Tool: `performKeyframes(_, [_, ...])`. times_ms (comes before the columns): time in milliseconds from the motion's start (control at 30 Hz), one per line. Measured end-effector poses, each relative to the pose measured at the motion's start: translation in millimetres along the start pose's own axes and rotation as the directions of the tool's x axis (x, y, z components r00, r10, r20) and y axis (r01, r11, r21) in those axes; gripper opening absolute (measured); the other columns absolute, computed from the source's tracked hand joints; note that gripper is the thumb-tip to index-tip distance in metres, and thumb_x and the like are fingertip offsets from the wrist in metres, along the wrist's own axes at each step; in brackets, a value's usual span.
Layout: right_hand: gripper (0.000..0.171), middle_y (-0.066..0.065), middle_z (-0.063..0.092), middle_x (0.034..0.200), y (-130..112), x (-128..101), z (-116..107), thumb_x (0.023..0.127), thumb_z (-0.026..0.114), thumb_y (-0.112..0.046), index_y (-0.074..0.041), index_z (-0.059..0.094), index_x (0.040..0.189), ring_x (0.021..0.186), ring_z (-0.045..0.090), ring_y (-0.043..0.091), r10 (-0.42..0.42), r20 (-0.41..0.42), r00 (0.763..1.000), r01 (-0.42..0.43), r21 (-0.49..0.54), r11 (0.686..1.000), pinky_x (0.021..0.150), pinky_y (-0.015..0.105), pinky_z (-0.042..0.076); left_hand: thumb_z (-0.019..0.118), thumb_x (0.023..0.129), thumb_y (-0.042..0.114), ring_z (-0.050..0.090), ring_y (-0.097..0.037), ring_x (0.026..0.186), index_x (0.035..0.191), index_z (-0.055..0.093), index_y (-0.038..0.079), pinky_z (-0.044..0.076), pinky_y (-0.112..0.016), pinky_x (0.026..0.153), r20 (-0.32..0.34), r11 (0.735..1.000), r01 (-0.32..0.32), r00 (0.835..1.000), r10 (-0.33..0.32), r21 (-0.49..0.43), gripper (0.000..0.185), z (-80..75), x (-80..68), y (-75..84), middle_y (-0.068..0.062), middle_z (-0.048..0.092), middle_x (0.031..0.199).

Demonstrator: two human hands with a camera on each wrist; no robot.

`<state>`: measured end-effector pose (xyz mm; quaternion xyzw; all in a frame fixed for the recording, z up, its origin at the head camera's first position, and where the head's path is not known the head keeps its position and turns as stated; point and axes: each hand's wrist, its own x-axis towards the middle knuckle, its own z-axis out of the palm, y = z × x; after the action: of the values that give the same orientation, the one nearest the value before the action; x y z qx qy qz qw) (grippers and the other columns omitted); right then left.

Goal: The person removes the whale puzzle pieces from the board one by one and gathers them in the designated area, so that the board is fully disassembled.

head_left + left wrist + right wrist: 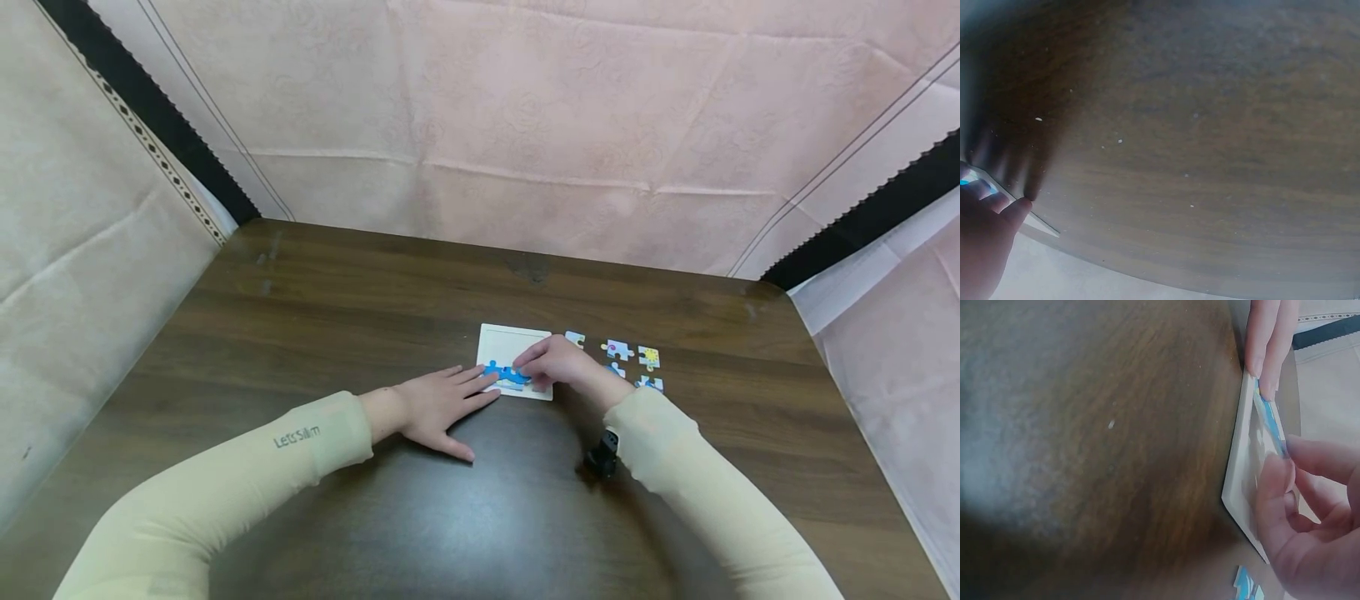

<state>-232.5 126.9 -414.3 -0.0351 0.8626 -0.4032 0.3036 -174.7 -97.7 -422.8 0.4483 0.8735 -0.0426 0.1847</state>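
A white puzzle tray [510, 340] lies on the table, with blue jigsaw pieces [495, 371] joined in a row along its near part. My left hand [444, 407] is spread flat, its straight fingertips touching the tray's left edge and the leftmost blue piece. In the left wrist view, the fingers [1017, 212] rest at the tray's rim. Over the tray's right side, my right hand [558, 364] pinches a blue puzzle piece [1284, 447] between thumb and index finger, at the end of the row. The fingers partly cover that piece.
Several loose jigsaw pieces lie right of the tray, among them a yellow one [648, 357] and a light blue one [617, 349]. The dark wooden table [375, 292] ends at pale cloth [525, 200] hung behind it and at both sides.
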Motion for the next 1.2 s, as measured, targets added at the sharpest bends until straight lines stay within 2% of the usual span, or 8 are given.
performKeyframes(200, [0.023,0.011,0.071,0.086,-0.4,-0.3,-0.7,0.087,0.062,-0.007,0.003,0.068,0.107,0.050,0.055,0.007,0.003,0.012,1.000,-0.004,0.038,0.999,0.057,0.019,0.052,0.040,0.082,0.073,0.005,-0.022,0.148,0.150,0.014,0.021,0.016,-0.043,0.119,0.001,1.000,0.001,1.000,-0.001,0.005,0.090,-1.8,-0.2,1.3,0.000,0.005,0.159])
performKeyframes(533, [0.022,0.013,0.070,0.092,-2.1,-2.6,-0.7,0.088,0.062,-0.008,0.001,0.069,0.107,0.050,0.056,0.007,0.024,0.009,1.000,-0.025,0.039,0.999,0.058,0.018,0.051,0.039,0.081,0.074,0.002,-0.021,0.148,0.151,0.012,0.022,0.014,-0.043,0.119,0.028,1.000,0.012,1.000,-0.012,-0.007,0.091,-2.4,1.2,1.1,0.001,0.003,0.159])
performKeyframes(867, [0.022,0.012,0.070,0.086,-1.1,-0.8,-0.1,0.087,0.061,-0.008,0.002,0.069,0.106,0.049,0.055,0.007,0.008,0.008,1.000,-0.008,0.025,1.000,0.057,0.019,0.051,0.040,0.082,0.074,0.002,-0.021,0.148,0.151,0.012,0.022,0.014,-0.043,0.119,0.029,1.000,0.012,1.000,-0.011,-0.020,0.090,-2.0,0.9,0.6,0.001,0.002,0.159])
performKeyframes(1100, [0.024,0.014,0.070,0.096,5.0,-2.6,-6.2,0.088,0.061,-0.008,0.002,0.067,0.109,0.054,0.057,0.008,0.021,0.014,1.000,-0.022,0.039,0.999,0.062,0.020,0.054,0.039,0.081,0.075,0.002,-0.021,0.148,0.151,0.012,0.022,0.014,-0.043,0.119,0.023,1.000,0.010,1.000,-0.010,-0.026,0.091,-2.1,1.5,0.9,0.001,0.003,0.159])
performKeyframes(1200, [0.026,0.009,0.070,0.088,7.7,-4.5,-12.2,0.087,0.061,-0.007,0.004,0.066,0.110,0.056,0.056,0.008,0.021,0.027,0.999,-0.023,0.068,0.997,0.061,0.020,0.054,0.039,0.082,0.074,0.003,-0.021,0.148,0.151,0.012,0.022,0.014,-0.042,0.119,0.027,1.000,0.017,1.000,-0.016,-0.023,0.091,-2.6,1.3,1.2,0.001,0.003,0.159])
